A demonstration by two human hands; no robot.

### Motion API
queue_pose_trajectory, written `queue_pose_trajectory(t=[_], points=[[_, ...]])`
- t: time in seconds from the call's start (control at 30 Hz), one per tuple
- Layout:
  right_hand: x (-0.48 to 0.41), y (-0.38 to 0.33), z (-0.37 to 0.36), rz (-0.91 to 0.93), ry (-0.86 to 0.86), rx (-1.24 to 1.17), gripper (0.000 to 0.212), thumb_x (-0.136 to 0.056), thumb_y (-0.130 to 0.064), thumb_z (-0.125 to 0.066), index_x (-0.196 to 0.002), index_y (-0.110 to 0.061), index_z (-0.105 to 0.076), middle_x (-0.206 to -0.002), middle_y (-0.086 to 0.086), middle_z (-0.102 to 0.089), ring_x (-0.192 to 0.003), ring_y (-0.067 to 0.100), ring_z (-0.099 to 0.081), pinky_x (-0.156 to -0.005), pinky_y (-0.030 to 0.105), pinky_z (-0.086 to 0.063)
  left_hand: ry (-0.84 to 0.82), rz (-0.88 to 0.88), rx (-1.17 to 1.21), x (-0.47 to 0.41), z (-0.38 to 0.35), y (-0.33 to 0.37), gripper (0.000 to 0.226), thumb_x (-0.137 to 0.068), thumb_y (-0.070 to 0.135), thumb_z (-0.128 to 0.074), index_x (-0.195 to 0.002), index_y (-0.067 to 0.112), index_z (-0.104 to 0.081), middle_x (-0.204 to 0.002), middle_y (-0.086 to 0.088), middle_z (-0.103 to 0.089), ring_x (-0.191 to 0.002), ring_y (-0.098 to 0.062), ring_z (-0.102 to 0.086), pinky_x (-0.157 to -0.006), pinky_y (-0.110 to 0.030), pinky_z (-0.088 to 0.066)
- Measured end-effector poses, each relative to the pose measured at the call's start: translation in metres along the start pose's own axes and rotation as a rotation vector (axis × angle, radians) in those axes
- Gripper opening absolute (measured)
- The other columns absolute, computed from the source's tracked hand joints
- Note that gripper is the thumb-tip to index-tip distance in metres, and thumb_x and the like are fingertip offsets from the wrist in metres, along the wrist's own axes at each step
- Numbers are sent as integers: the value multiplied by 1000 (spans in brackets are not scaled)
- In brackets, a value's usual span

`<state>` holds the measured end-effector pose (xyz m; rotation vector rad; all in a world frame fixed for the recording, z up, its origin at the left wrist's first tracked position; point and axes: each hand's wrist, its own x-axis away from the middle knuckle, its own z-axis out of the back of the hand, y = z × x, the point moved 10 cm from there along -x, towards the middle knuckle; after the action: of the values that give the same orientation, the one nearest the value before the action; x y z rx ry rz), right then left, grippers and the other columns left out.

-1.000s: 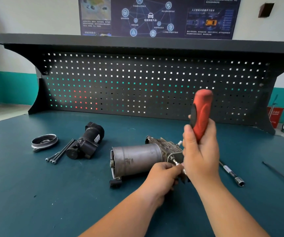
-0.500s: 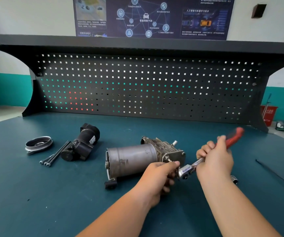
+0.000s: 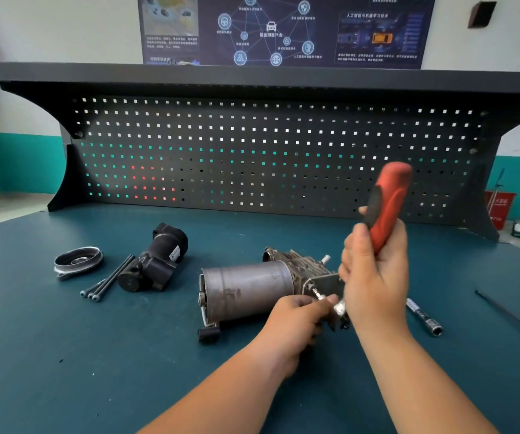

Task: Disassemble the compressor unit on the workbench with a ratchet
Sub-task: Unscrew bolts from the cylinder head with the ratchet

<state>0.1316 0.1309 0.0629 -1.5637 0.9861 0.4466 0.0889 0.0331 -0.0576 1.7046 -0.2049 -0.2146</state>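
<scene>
While a bolt at the near right end of the compressor (image 3: 252, 289) is being worked, the disassembly is judged to be partly done. On the blue surface (image 3: 49, 355) the compressor is laid on its side at the centre, its grey metal can pointing left and its cast head pointing right. One black housing (image 3: 155, 261) is set apart to the left, which suggests that it has already been taken off. Just beside it three long bolts (image 3: 108, 280) are counted, lying side by side, and one round metal cap (image 3: 77, 261) is seen further left. The can and the head are seen joined, so at least that split is judged to be left.

One ratchet (image 3: 387, 208) is held upright, its red and black handle closed in the right hand (image 3: 374, 277); its head is mostly hidden behind that hand. The left hand (image 3: 296, 321) is closed around the shiny socket end at the bolt, steadying it against the compressor. One extension bar (image 3: 424, 317) is left loose on the surface to the right of the hands, and one thin dark rod (image 3: 509, 314) is seen near the right edge. Whether the bolt is nearly out cannot be told.
</scene>
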Motion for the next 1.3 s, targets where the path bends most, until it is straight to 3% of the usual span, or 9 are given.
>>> queue_pose_trajectory(t=[0.07,0.17,0.27,0.43,0.6,0.8,0.9,1.13,1.3], points=[[-7,22,26,-170,207,-162,5,-94,-32,-46,-91,-29,-47,-52,-17,-40,-42,-1,-32,-40,14,-28,-1,13,36,0,0,-1,39,-90,19,-60,-52,20,-52,-46,9,-46,-41,-4,-29,-40,-16,-21],[12,77,63,-594,589,-438,22,-100,-28,-44,-80,-21,-42,-49,-11,-35,-34,2,-28,-35,14,-23,-22,33,103,0,-4,-2,48,-92,20,-58,-44,21,-50,-46,12,-37,-39,-3,-27,-40,-15,-20],[35,108,63,-835,741,-642,32,-100,-31,-44,-72,-18,-36,-40,-9,-32,-27,5,-27,-32,12,-22,-28,43,122,0,-4,-3,53,-92,20,-57,-40,21,-47,-47,11,-36,-39,-3,-28,-39,-15,-20],[10,71,61,-528,592,-425,20,-99,-28,-44,-81,-22,-43,-53,-11,-34,-38,3,-29,-36,15,-26,10,65,4,2,2,-4,48,-84,35,-66,-40,22,-50,-47,12,-43,-39,-4,-32,-37,-15,-22],[-1,12,24,-125,228,-250,5,-96,-25,-42,-92,-26,-45,-53,-17,-36,-44,1,-29,-42,14,-29,49,47,-57,1,6,-4,43,-79,40,-71,-47,23,-48,-54,3,-43,-40,-6,-29,-37,-16,-23],[4,-7,-2,18,-17,-147,16,-89,-29,-48,-105,-27,-46,-55,-16,-42,-45,0,-34,-44,15,-33,22,2,-23,-1,4,-2,40,-87,29,-64,-50,21,-52,-58,-6,-57,-40,-6,-29,-39,-16,-23],[-2,6,12,-62,110,-188,4,-94,-27,-45,-98,-27,-47,-53,-17,-39,-44,0,-31,-42,15,-31,17,4,2,0,3,-2,50,-89,24,-62,-40,21,-50,-47,5,-44,-40,-6,-26,-40,-17,-21],[35,106,63,-829,764,-672,31,-100,-29,-46,-73,-15,-39,-48,-7,-34,-27,4,-29,-34,13,-26,-2,46,159,0,-4,-5,51,-92,21,-57,-43,22,-42,-47,10,-36,-39,-4,-27,-39,-15,-19],[12,83,60,-608,630,-506,21,-99,-29,-45,-81,-20,-43,-57,-8,-34,-35,3,-30,-36,14,-27,53,86,71,1,5,-9,43,-86,30,-64,-49,22,-43,-50,9,-40,-38,-5,-31,-36,-16,-20]])
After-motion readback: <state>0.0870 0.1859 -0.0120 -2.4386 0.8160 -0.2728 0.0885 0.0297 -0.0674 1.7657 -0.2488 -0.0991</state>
